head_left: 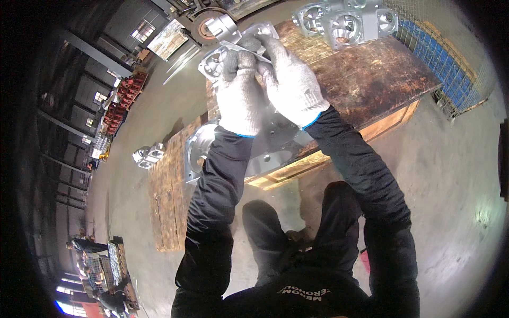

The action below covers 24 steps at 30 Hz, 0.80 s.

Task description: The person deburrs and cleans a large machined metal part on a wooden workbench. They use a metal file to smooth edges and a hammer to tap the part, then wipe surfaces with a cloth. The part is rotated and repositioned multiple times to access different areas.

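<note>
Both my hands wear white knit gloves and grip one large machined aluminium casting [220,57] held up over a dark wooden pallet [371,74]. My left hand [238,93] closes around the casting's left side. My right hand [289,79] wraps its upper right edge. A second flat silver casting [199,148] with a round bore lies below my wrists on the pallet edge, partly hidden by my forearms.
Several finished silver castings [344,21] stand at the pallet's far end. Another small casting [148,155] lies on a lower pallet [167,212] at left. A wire cage with blue parts [440,58] stands at right. People work at a bench at lower left [98,259].
</note>
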### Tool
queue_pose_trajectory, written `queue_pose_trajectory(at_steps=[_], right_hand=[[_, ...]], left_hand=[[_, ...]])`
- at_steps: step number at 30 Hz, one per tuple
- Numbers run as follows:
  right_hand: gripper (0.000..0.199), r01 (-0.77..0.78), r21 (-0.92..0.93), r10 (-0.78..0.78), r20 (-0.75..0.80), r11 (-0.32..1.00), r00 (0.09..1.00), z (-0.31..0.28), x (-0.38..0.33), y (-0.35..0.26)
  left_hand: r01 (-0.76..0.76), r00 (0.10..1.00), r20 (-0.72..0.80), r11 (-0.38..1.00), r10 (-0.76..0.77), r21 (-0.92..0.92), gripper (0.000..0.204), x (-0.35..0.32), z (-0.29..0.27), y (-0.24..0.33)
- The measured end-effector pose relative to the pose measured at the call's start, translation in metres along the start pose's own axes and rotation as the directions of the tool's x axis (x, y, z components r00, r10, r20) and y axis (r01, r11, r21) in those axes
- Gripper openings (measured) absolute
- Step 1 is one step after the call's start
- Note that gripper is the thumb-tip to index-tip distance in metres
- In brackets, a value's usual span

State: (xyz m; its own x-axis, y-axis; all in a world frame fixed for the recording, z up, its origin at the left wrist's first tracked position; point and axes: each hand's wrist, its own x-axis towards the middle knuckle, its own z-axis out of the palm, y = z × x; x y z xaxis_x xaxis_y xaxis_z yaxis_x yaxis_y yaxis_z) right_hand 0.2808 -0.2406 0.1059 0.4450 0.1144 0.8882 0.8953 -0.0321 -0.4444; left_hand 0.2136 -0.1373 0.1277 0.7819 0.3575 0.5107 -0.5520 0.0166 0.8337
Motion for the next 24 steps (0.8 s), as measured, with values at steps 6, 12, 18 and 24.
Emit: queue_pose_trajectory(at_steps=[6, 12, 18, 24], right_hand=[[0.035, 0.042, -0.372, 0.16, 0.495, 0.927, 0.854, -0.033, -0.02, 0.015], [0.031, 0.248, -0.617, 0.459, 0.748, 0.747, 0.481, -0.006, -0.029, 0.045], [0.03, 0.325, -0.596, 0.346, 0.74, 0.734, 0.577, 0.031, -0.047, 0.072], [0.024, 0.468, -0.319, 0.002, 0.828, 0.824, 0.561, 0.021, -0.053, 0.073]], left_hand=[[-0.088, 0.986, -0.017, 0.614, 0.164, 0.784, 0.039, -0.048, -0.057, 0.02], [-0.012, 0.987, 0.035, -0.145, 0.157, 0.989, 0.033, -0.114, -0.162, 0.021], [0.212, 0.971, -0.218, 0.067, 0.098, 0.975, 0.039, -0.129, -0.174, 0.005], [0.129, 0.98, -0.121, -0.042, 0.16, 0.991, 0.035, -0.132, -0.172, 0.008]])
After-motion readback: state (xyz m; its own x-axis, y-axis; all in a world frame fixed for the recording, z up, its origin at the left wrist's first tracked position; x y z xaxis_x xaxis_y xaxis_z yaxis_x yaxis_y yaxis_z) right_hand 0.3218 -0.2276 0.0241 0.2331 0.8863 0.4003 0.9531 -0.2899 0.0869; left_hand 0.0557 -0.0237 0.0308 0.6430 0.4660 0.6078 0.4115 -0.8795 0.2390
